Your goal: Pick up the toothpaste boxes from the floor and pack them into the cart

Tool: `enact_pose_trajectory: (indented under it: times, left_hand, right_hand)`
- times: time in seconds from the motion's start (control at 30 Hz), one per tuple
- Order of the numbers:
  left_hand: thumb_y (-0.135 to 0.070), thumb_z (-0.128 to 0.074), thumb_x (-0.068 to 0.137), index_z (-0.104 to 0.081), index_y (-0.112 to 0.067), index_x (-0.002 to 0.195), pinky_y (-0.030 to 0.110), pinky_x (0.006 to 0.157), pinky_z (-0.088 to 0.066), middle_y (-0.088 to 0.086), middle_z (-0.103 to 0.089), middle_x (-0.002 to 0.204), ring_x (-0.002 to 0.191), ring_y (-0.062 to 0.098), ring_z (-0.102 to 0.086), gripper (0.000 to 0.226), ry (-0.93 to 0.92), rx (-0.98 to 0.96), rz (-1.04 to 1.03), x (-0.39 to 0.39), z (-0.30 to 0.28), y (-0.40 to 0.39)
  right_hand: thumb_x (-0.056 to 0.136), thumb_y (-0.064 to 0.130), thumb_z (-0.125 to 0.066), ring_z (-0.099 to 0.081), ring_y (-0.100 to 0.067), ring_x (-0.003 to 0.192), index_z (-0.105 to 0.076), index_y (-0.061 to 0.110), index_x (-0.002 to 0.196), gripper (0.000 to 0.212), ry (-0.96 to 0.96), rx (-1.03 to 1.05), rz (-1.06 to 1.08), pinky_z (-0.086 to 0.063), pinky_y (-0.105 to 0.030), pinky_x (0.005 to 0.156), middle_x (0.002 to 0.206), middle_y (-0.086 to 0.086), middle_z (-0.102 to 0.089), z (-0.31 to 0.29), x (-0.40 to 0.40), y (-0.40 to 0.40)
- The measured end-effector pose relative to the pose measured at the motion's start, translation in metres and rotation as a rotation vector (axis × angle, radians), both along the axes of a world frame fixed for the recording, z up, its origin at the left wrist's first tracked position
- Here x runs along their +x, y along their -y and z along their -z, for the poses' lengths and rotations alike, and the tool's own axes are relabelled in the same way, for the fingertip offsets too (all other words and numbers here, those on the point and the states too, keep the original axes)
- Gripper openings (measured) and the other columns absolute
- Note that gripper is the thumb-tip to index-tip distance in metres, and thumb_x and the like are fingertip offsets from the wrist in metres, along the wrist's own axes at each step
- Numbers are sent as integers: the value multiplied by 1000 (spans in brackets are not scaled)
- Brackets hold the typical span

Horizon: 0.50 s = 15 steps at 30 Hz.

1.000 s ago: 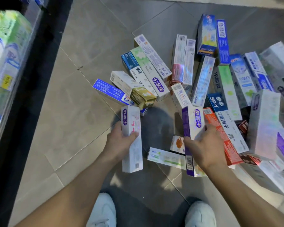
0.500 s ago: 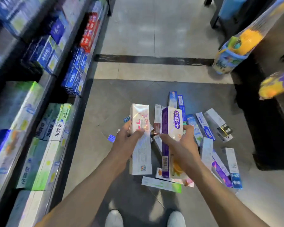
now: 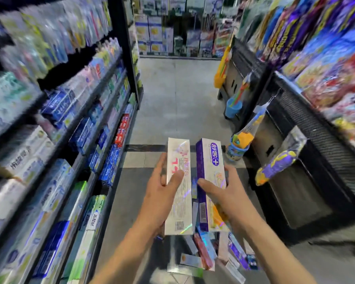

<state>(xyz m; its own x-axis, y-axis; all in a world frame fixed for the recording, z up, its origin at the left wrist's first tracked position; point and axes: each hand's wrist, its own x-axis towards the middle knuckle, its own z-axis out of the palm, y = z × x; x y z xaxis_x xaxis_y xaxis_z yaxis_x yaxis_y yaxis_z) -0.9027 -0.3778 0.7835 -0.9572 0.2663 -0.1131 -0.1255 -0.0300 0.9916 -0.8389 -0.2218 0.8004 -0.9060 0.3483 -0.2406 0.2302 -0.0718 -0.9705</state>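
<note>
My left hand (image 3: 162, 193) grips a white toothpaste box with pink print (image 3: 178, 160), held upright in front of me. Right beside it, my right hand (image 3: 223, 193) grips a purple and white toothpaste box (image 3: 210, 158), also upright. Both boxes are raised well above the floor. Below my forearms lies the pile of toothpaste boxes (image 3: 207, 255) on the grey tiles, partly hidden by my arms. No cart is in view.
Shelves of toothpaste boxes (image 3: 55, 152) line the left side of the aisle. A dark display counter (image 3: 307, 177) with hanging toy packs (image 3: 275, 167) stands on the right. The aisle floor (image 3: 176, 103) runs ahead to shelves at the back.
Both hands lifted their boxes off the floor pile and raised them. My view swung up from the floor to look down the aisle.
</note>
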Motion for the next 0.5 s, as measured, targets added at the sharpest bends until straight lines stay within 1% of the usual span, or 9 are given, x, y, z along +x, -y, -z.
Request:
enact_pose_trajectory:
  times: [0.03,0.1,0.13,0.23,0.27,0.3,0.37,0.43,0.5]
  left_hand:
    - [-18,-64,98,-44,-35,146,22,83,-56,-14,-74,113,99,3,-71,55,-2,14,10,11,-16,-2]
    - [-20,-69,94,-45,-34,145,38,87,-59,-9,-76,109,97,12,-74,58,-5,44,24,29,-47,-7]
    - [-19,-71,92,-47,-35,143,40,85,-60,-8,-76,109,96,14,-74,58,0,64,35,36,-60,-11]
    - [-17,-75,89,-52,-38,133,27,70,-59,-8,-75,112,96,12,-74,54,10,119,48,55,-88,-25]
    - [-17,-76,88,-53,-37,132,26,69,-59,-7,-75,113,97,13,-74,54,6,133,54,59,-97,-29]
    - [-17,-77,87,-54,-33,133,29,71,-59,-5,-75,114,98,16,-74,54,1,139,67,61,-105,-32]
    - [-16,-76,87,-56,-29,131,35,74,-59,0,-75,114,99,20,-74,50,-1,156,112,64,-116,-38]
    - [-17,-75,87,-57,-32,130,30,71,-59,-2,-76,112,97,19,-75,49,-8,183,163,67,-126,-41]
    - [-21,-76,87,-55,-34,134,29,74,-60,-7,-75,113,100,15,-74,53,-30,176,214,69,-133,-41]
  right_hand:
    - [66,37,-87,-73,-19,102,-47,37,123,69,-13,0,5,-56,-52,94,113,4,-74,-14,10,-1]
    - [61,41,-86,-72,-19,103,-49,38,122,71,-75,3,16,-56,-53,94,112,5,-74,-41,26,-2]
    - [62,39,-86,-72,-19,103,-49,37,123,71,-103,10,22,-56,-52,93,111,6,-74,-53,33,-4]
    - [76,18,-85,-72,-13,100,-50,29,122,59,-156,55,51,-57,-47,93,107,12,-74,-81,54,-9]
    - [80,11,-83,-72,-11,100,-50,29,121,55,-172,69,61,-57,-44,93,107,15,-74,-89,61,-11]
    - [83,9,-81,-72,-9,101,-50,30,121,54,-182,84,74,-57,-42,94,107,16,-73,-96,66,-13]
    - [84,13,-81,-70,-5,103,-48,31,125,56,-197,104,111,-55,-38,93,110,19,-72,-109,78,-15]
    - [85,12,-79,-69,-4,105,-47,30,129,58,-216,123,164,-54,-33,93,113,19,-72,-119,90,-15]
    - [86,13,-78,-68,-5,109,-46,31,133,60,-236,141,226,-53,-35,97,117,17,-71,-128,101,-12]
